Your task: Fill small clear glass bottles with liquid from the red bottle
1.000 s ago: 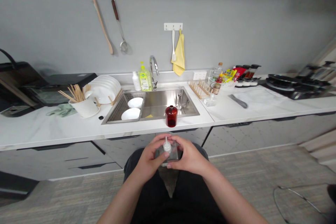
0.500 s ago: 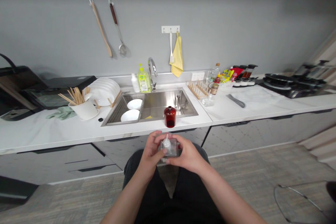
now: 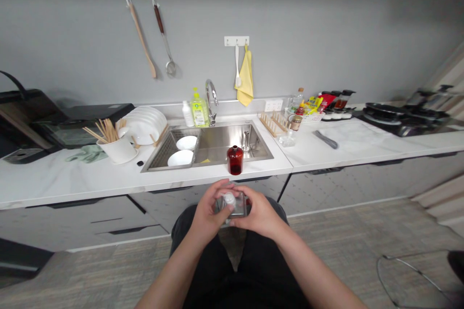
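Your left grip [image 3: 208,211] and right grip [image 3: 260,212] clasp the clear container [image 3: 239,208] in open room short of the desk edge [image 3: 90,191].

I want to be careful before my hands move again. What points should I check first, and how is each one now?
1. Right hand on the clear container: ok, it holds the right side.
2. Left hand supporting too: ok, it holds the left side, with its thumb at the white top.
3. White top fastened tightly: cannot tell.
4. Red-brown bottle upright: ok, it stands in front of the sink.
5. Red-brown bottle well back from the counter edge: not ok, it is close to the front.
6. Red-brown bottle closed: not ok, no cap shows on its neck.
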`<state>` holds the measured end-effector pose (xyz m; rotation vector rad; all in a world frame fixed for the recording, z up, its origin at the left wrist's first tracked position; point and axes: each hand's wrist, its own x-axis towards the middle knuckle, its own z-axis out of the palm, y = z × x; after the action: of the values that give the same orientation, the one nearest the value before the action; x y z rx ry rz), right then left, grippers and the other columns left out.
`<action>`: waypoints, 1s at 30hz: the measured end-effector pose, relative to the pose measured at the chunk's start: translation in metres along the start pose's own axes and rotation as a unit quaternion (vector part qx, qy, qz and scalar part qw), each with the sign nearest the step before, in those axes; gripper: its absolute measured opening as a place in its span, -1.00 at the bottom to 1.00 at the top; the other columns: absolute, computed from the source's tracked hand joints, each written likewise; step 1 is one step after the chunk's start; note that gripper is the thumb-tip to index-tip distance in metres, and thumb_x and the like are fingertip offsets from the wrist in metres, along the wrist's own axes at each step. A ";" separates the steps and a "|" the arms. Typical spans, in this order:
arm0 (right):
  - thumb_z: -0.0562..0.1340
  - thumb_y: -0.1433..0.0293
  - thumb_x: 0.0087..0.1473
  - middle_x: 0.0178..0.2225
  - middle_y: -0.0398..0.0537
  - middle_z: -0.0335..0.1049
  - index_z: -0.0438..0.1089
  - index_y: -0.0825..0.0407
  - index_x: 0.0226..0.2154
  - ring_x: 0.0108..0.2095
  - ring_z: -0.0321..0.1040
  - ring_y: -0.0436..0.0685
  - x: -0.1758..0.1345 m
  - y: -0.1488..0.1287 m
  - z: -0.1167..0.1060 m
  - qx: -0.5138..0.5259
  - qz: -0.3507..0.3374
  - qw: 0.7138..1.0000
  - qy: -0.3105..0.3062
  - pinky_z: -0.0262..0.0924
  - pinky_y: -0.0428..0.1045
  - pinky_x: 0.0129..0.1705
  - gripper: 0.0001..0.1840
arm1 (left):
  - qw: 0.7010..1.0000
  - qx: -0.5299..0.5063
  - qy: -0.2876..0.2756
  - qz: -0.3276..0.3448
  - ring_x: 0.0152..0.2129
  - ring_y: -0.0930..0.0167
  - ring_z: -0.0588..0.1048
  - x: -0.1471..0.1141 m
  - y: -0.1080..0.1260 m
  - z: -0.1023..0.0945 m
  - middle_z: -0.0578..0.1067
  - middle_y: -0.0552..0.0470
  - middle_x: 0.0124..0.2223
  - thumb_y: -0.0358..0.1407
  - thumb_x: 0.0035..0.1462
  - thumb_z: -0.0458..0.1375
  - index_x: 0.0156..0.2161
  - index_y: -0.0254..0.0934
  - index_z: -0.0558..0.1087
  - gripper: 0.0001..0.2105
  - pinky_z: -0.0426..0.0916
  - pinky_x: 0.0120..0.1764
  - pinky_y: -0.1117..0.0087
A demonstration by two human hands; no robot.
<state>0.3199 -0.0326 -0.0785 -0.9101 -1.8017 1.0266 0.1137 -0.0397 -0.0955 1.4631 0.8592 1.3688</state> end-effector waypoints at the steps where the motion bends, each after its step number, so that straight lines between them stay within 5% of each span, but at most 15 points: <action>1: 0.70 0.35 -0.17 0.15 -0.01 0.71 0.55 -0.14 0.22 0.07 0.68 0.36 0.000 0.001 0.000 -0.005 0.005 1.000 0.006 0.53 0.22 0.15 -0.13 | 1.000 0.005 0.019 0.001 0.19 0.05 0.64 0.002 -0.001 0.001 0.71 -0.09 -0.06 -0.13 0.19 0.55 0.32 -0.10 0.50 -0.36 0.45 0.35 -0.06; 4: 0.70 0.38 -0.19 0.13 0.00 0.71 0.56 -0.12 0.18 0.02 0.69 0.36 0.000 0.003 0.003 -0.011 0.019 1.000 0.011 0.54 0.22 0.11 -0.15 | 0.998 0.025 0.051 0.009 0.01 0.12 0.69 0.008 -0.004 0.005 0.68 -0.05 -0.04 -0.14 0.03 0.64 0.31 -0.09 0.50 -0.24 0.55 0.20 0.04; 9: 0.67 0.39 -0.15 0.10 -0.03 0.71 0.56 -0.12 0.18 0.00 0.67 0.31 0.002 0.004 0.003 0.002 0.026 1.000 0.005 0.54 0.19 0.08 -0.20 | 0.998 -0.026 -0.059 0.008 0.38 -0.05 0.52 0.006 0.003 0.002 0.60 -0.25 0.37 -0.10 0.27 0.48 0.48 -0.08 0.42 -0.27 0.39 0.42 -0.11; 12: 0.71 0.32 -0.17 0.11 -0.02 0.69 0.54 -0.12 0.20 0.00 0.66 0.30 0.000 0.009 -0.002 0.008 0.032 0.999 0.015 0.53 0.18 0.07 -0.14 | 1.000 -0.017 -0.020 0.003 0.40 -0.02 0.51 0.004 0.002 -0.006 0.72 -0.19 0.16 -0.14 0.30 0.47 0.44 -0.10 0.46 -0.34 0.30 0.48 -0.16; 15: 0.72 0.30 -0.16 0.11 0.00 0.69 0.53 -0.11 0.19 -0.03 0.66 0.29 -0.002 0.015 -0.004 0.007 0.046 0.999 0.021 0.53 0.18 0.05 -0.15 | 0.999 0.022 0.040 0.013 0.16 0.09 0.66 0.007 -0.004 -0.009 0.72 -0.06 -0.07 -0.17 0.24 0.52 0.32 -0.12 0.55 -0.42 0.39 0.41 -0.09; 17: 0.71 0.30 -0.14 0.13 0.01 0.69 0.54 -0.11 0.19 0.00 0.66 0.31 -0.002 0.016 -0.004 0.002 0.054 0.998 0.018 0.53 0.17 0.04 -0.17 | 0.998 0.039 0.051 0.024 0.04 0.15 0.68 0.009 -0.006 -0.008 0.69 -0.05 -0.05 -0.20 0.17 0.56 0.26 -0.13 0.59 -0.43 0.47 0.33 -0.02; 23: 0.71 0.33 -0.15 0.20 0.05 0.67 0.54 -0.10 0.24 0.12 0.66 0.36 -0.003 0.013 0.000 0.006 0.025 1.000 0.002 0.53 0.21 0.15 -0.11 | 0.999 -0.010 -0.035 -0.022 0.26 0.07 0.63 0.002 0.002 -0.003 0.64 -0.23 0.33 -0.16 0.31 0.48 0.41 -0.12 0.49 -0.38 0.46 0.35 -0.01; 30: 0.72 0.31 -0.18 0.14 0.03 0.70 0.55 -0.08 0.21 0.03 0.68 0.34 -0.006 0.018 0.000 -0.021 0.024 0.999 0.008 0.52 0.18 0.09 -0.12 | 0.998 0.059 0.018 0.003 0.03 0.17 0.68 0.002 -0.005 -0.002 0.70 -0.07 0.00 -0.23 0.17 0.55 0.28 -0.16 0.57 -0.42 0.50 0.22 0.13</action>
<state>0.3252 -0.0301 -0.0967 -0.9885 -1.8008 1.0123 0.1123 -0.0355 -0.0997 1.5361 0.9743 1.3716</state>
